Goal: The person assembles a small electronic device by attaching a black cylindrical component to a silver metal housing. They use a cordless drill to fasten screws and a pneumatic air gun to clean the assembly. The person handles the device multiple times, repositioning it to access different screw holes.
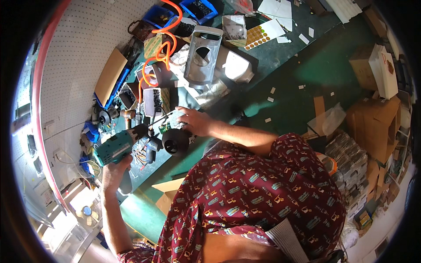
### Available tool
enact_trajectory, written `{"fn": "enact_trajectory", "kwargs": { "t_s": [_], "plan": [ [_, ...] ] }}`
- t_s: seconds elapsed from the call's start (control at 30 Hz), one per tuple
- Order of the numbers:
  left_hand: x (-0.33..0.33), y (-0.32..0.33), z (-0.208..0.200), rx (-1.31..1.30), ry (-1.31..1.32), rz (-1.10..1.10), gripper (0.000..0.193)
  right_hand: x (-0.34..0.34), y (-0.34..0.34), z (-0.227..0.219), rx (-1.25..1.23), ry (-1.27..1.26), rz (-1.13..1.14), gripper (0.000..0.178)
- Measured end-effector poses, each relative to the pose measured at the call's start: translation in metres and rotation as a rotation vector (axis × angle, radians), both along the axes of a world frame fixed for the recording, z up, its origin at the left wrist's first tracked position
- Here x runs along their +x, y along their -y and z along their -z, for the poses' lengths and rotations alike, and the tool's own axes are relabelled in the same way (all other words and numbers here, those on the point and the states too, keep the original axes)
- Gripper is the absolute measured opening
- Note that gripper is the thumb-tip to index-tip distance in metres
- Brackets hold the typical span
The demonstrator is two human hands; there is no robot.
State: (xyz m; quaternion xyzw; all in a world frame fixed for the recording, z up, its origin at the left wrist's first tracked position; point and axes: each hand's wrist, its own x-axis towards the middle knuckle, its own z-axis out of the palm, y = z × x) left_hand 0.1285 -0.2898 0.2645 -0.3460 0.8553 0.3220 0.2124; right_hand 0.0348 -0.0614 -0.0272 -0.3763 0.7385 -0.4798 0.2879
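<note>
My left hand (115,172) is wrapped round the handle of a teal cordless drill (113,148). The drill lies level, its dark chuck and long thin bit pointing right toward my other hand. My right hand (196,122) has its fingers curled at a black round housing (175,141) with a dark opening, holding it just above the bench. Its index finger reaches out near the bit's tip; whether a screw sits there is too small to tell. Beside the bit is a small green circuit board (164,127). An open box of small black parts (153,101) stands just beyond.
Past the hands lies a large grey frame-shaped casing (203,57). An orange coiled air hose (164,57) hangs over boxes and blue bins (199,9). A sheet of round yellow stickers (258,37) lies at the back. Cardboard boxes (372,122) are stacked on the right.
</note>
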Motion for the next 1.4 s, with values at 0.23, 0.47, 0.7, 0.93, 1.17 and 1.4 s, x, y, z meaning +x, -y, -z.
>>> {"fn": "enact_trajectory", "kwargs": {
  "t_s": [0.23,0.47,0.7,0.93,1.17,1.4],
  "plan": [
    [-0.017,-0.003,0.032,0.114,0.071,0.087,0.03,-0.001,0.003,-0.005,-0.049,-0.111,-0.024,0.044],
    [-0.018,0.014,-0.038,0.038,-0.111,-0.085,0.023,-0.001,0.001,0.027,-0.094,-0.051,0.037,0.05],
    [0.005,0.003,0.001,-0.018,0.065,-0.015,0.027,-0.007,-0.004,0.012,-0.033,0.046,-0.004,0.044],
    [-0.006,-0.009,0.008,-0.012,0.158,0.079,0.024,-0.007,-0.006,0.006,0.04,0.097,0.003,0.039],
    [-0.007,-0.01,0.007,-0.055,0.22,0.074,0.028,-0.004,-0.004,0.009,0.021,0.064,0.016,0.038],
    [-0.039,-0.029,-0.011,-0.099,0.152,0.357,0.034,-0.003,0.0,0.016,0.017,0.053,0.014,0.039]
  ]
}}
